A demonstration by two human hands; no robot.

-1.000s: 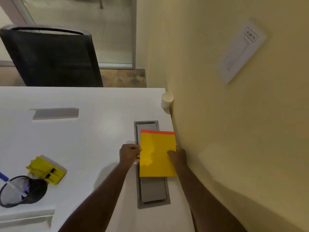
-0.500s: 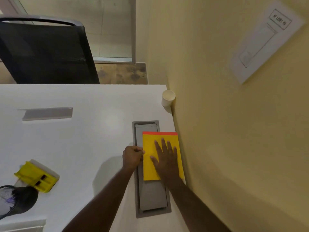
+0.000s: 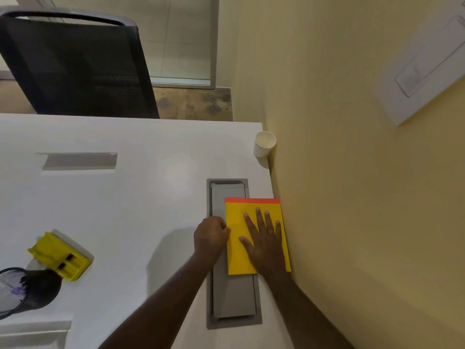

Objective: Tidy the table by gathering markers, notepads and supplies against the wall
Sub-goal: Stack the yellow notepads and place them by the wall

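Against the wall (image 3: pixel 352 197), the right hand (image 3: pixel 265 244) lies flat and open on the yellow notepad (image 3: pixel 236 248), while the curled left hand (image 3: pixel 210 239) touches its left edge, gripping nothing visible

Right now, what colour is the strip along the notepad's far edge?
Orange-red, atop the flat yellow rectangular notepad; the head view shows it.

Right hand (image 3: pixel 266 244) has moved from the yellow notepad's (image 3: pixel 237 248) edge to lie flat on top — the pad now nearer the wall (image 3: pixel 352 197).
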